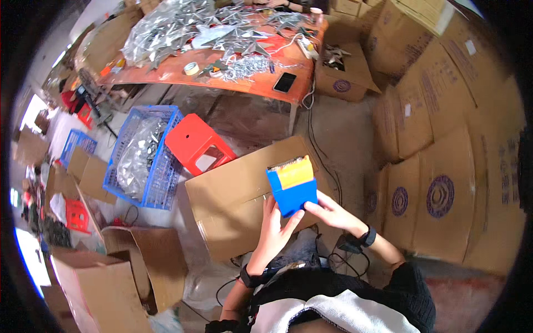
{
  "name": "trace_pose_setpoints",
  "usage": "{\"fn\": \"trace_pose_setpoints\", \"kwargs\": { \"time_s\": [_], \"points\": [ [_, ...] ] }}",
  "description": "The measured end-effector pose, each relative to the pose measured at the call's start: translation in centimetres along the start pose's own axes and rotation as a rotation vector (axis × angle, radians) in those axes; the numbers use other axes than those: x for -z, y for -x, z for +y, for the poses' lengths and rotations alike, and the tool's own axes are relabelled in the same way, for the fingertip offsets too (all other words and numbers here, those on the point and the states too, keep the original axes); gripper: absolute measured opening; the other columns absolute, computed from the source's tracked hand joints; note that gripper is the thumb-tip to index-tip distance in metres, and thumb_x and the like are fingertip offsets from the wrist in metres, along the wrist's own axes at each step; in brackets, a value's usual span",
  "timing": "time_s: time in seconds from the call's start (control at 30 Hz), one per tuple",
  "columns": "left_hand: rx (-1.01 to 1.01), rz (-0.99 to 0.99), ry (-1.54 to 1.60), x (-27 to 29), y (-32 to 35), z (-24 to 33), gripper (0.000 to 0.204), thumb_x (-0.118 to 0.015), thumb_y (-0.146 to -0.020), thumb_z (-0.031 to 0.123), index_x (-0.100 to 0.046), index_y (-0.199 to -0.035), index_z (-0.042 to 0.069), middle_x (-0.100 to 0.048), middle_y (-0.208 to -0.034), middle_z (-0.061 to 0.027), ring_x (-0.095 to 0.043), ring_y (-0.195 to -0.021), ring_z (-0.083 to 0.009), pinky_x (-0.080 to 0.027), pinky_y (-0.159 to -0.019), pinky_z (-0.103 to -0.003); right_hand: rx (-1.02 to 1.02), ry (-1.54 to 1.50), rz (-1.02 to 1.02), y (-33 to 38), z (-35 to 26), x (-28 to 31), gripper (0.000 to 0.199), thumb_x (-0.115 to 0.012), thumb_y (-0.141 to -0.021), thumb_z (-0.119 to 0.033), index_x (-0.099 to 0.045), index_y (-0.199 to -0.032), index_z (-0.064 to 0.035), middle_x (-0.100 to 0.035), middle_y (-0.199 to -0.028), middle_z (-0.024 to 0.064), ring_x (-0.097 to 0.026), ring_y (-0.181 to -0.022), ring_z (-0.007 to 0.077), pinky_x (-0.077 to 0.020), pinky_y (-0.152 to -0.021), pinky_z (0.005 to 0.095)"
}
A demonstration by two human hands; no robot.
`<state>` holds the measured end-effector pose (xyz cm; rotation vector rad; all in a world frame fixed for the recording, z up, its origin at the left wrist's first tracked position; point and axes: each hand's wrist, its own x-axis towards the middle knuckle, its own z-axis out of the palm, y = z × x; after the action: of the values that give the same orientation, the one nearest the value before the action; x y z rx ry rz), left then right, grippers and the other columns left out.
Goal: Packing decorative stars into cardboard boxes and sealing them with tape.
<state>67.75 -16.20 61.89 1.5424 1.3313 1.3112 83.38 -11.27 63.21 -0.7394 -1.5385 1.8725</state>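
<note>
My left hand (272,226) and my right hand (331,213) hold a boxy blue-and-yellow plastic thing (296,194) between them. Its near part is blue, its far part yellow, with a dark, rough-looking strip along the far edge; its exact kind is not clear. The left fingers reach along its left side, with the thumb at the near corner. My right thumb and fingers press on its lower right side. Beneath it lies a large closed cardboard box (233,194), whose taped seam shows. Dark bands circle both wrists.
Left of the box stand a red plastic stool (191,136) and a blue crate (166,188) with bagged silvery pieces. An orange table (244,84) bears silver stars, a tape roll (191,69) and a phone (285,82). Stacked cartons (408,205) line the right; cables cross the floor.
</note>
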Motion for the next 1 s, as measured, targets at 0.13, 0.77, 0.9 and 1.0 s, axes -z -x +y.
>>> {"fn": "trace_pose_setpoints", "kwargs": {
  "time_s": [0.13,0.77,0.9,1.0],
  "points": [
    [0.129,0.097,0.016,-4.9,-1.2,0.2,0.028,-0.052,-0.083,0.018,-0.047,-0.104,0.0,-0.047,-0.101,-0.0158,-0.045,-0.092,-0.0291,-0.036,-0.081,-0.037,-0.023,-0.07,-0.067,0.5,0.3,4.6,0.039,-0.046,-0.088,-0.015,-0.035,-0.123,-0.0008,-0.044,-0.118,0.0058,-0.038,-0.108,0.0118,-0.0301,-0.094,0.0275],
    [0.162,-0.496,0.069,-9.4,-1.0,-2.9,0.037,-0.044,-0.087,0.029,-0.045,-0.112,0.002,-0.05,-0.11,-0.0198,-0.05,-0.101,-0.0295,-0.038,-0.086,-0.036,-0.253,-0.166,0.371,8.0,6.0,7.2,0.037,-0.049,-0.086,-0.028,-0.046,-0.113,-0.0023,-0.054,-0.101,0.003,-0.05,-0.09,0.0103,-0.0419,-0.079,0.0254],
    [0.069,-0.573,-0.016,-5.6,1.4,-5.1,0.035,-0.045,-0.086,0.03,-0.05,-0.105,0.001,-0.052,-0.105,-0.0198,-0.051,-0.097,-0.0313,-0.04,-0.083,-0.037,-0.328,-0.126,0.507,7.2,5.1,2.1,0.036,-0.047,-0.087,-0.029,-0.048,-0.11,-0.0012,-0.055,-0.1,0.0044,-0.051,-0.09,0.0109,-0.0408,-0.08,0.0257],
    [0.217,-0.664,-0.033,-1.7,2.3,-5.7,0.037,-0.046,-0.085,0.033,-0.055,-0.096,-0.001,-0.058,-0.087,-0.0187,-0.056,-0.082,-0.0275,-0.042,-0.075,-0.034,-0.206,-0.053,0.508,7.0,9.2,-0.9,0.036,-0.046,-0.087,-0.029,-0.048,-0.11,-0.001,-0.055,-0.1,0.003,-0.05,-0.09,0.0099,-0.0401,-0.08,0.0248]
  ]
}}
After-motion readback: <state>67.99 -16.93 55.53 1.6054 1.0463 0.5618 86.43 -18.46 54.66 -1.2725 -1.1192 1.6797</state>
